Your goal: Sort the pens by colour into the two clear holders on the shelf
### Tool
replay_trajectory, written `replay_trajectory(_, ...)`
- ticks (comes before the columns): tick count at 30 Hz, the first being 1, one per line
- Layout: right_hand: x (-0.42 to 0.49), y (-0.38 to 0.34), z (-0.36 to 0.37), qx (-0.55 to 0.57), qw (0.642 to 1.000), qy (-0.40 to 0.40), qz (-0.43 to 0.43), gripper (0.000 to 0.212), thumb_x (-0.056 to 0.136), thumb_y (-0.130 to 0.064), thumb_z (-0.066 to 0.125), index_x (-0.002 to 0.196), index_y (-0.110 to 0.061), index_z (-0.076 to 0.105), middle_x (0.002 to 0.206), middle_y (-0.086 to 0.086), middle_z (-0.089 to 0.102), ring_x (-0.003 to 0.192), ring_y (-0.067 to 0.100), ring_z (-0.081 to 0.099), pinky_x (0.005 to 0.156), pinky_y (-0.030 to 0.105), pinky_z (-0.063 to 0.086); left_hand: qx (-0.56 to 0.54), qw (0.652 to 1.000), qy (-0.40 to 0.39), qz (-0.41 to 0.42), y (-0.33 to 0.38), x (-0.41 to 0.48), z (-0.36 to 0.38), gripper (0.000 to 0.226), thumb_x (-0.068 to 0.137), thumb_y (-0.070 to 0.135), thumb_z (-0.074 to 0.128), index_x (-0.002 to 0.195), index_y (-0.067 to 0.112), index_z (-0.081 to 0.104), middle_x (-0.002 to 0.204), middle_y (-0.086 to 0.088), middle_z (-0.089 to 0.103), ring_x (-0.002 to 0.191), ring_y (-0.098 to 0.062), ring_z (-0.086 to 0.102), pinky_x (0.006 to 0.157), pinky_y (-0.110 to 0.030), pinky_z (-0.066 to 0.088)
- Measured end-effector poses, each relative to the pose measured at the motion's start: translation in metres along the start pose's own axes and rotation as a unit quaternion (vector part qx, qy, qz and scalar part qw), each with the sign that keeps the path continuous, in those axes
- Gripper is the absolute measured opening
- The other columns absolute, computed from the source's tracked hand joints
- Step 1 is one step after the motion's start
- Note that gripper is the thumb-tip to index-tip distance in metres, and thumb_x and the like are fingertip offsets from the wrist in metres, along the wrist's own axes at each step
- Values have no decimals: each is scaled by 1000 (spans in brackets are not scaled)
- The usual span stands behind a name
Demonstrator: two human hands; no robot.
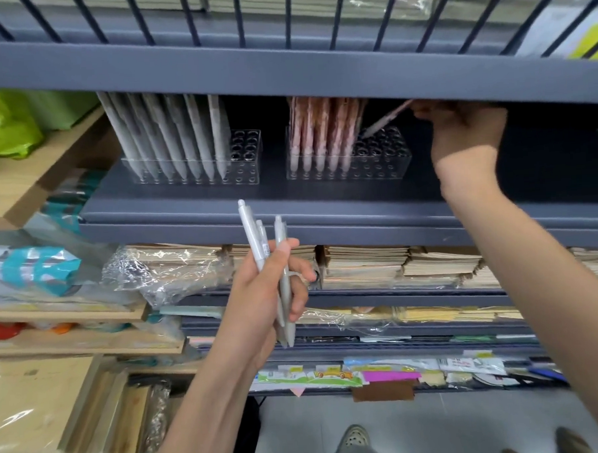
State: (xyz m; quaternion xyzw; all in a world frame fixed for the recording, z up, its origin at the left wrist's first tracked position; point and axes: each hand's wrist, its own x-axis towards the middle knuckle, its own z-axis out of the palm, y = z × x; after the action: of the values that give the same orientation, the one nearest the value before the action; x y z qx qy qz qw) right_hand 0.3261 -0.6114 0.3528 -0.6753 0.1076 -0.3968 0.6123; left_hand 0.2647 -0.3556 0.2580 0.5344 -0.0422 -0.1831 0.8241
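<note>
Two clear holders stand on the grey shelf (187, 203). The left holder (247, 167) is filled mostly with grey pens (170, 139); its right end has bare holes. The right holder (390, 160) carries pink pens (321, 133) in its left half. My right hand (464, 126) reaches under the upper shelf and pinches a pink pen (385, 119), slanted, its tip at the right holder's holes. My left hand (269, 289) is below the shelf edge and grips three grey pens (257, 242), upright.
The upper shelf's front beam (284, 76) hangs low over the holders and hides my right fingertips. Stacks of notebooks (395, 263) and wrapped stationery fill the shelves below. Wooden trays (93, 406) and green bags (2, 126) lie at the left.
</note>
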Motion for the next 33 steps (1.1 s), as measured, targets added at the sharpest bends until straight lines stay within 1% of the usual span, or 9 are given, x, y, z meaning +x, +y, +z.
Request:
replay_trajectory(3, 7, 7, 9, -90, 994, -50, -21, 35, 74, -9, 55, 55, -35, 71, 65, -17, 69, 78, 13, 68, 90, 40, 54, 30, 1000, 7, 0, -3, -2, 1, 35, 103, 30, 48, 116, -2, 49, 67, -5, 68, 35, -11, 38, 36, -20, 34)
replay_trajectory(6, 15, 10, 21, -201, 974, -103, -32, 19, 85, -18, 56, 72, -27, 67, 84, -2, 72, 92, 22, 68, 95, 44, 51, 59, 998, 2, -3, -5, -5, -2, 47, 104, 33, 47, 122, -11, 46, 56, 2, 64, 36, -11, 40, 38, -20, 35)
replay_trajectory(9, 21, 14, 26, -270, 953, -134, -23, 22, 93, -32, 54, 97, -16, 68, 100, 5, 71, 96, 20, 66, 90, 29, 49, 47, 999, -6, 3, -4, -8, -3, 40, 97, 33, 56, 114, -3, 51, 66, 0, 67, 39, -13, 43, 39, -22, 38)
replay_trajectory(13, 23, 5, 34, -351, 923, -156, -26, 31, 99, -27, 45, 102, -4, 66, 104, 12, 69, 100, 26, 63, 89, 31, 46, 32, 999, -9, 3, -6, -11, -4, 25, 90, 34, 62, 100, 11, 56, 89, -8, 72, 43, -15, 46, 39, -24, 39)
replay_trajectory(18, 22, -3, 42, -445, 879, -164, -41, 33, 103, -27, 40, 107, -5, 64, 110, 14, 68, 101, 31, 61, 86, 32, 43, 3, 1000, -19, -14, -5, -15, -10, 23, 89, 30, 62, 100, 10, 58, 85, -5, 69, 42, -12, 40, 38, -22, 36)
replay_trajectory(22, 17, -5, 47, -436, 890, -131, -27, 34, 103, -31, 42, 108, -6, 65, 111, 13, 68, 102, 30, 61, 71, 23, 34, -4, 1000, -18, -18, -1, -19, -19, 19, 98, 20, 54, 108, 4, 60, 87, -6, 69, 42, -12, 41, 38, -23, 38)
replay_trajectory(25, 9, -7, 44, -399, 911, -100, -33, 21, 100, -30, 47, 105, -17, 63, 113, 10, 66, 109, 25, 59, 94, 25, 40, -22, 999, -24, -17, 3, -22, -28, 18, 101, 10, 46, 109, 1, 60, 84, -8, 68, 42, -13, 41, 38, -24, 38)
replay_trajectory(29, -37, -14, 35, -203, 979, 1, 5, 20, 84, -5, 53, 89, -13, 71, 86, 3, 67, 77, 14, 59, 73, 23, 46, -16, 999, -45, -5, 9, -29, -43, 14, 102, 9, 44, 100, 5, 57, 81, -12, 66, 41, -15, 40, 38, -24, 37)
replay_trajectory(33, -117, -24, 41, -231, 957, -174, 37, 13, 84, -23, 68, 75, -28, 74, 74, -9, 74, 72, -1, 66, 74, 22, 53, -23, 998, -64, -1, 16, -35, -58, 12, 97, 15, 48, 91, 14, 59, 82, -16, 67, 39, -15, 39, 38, -23, 36)
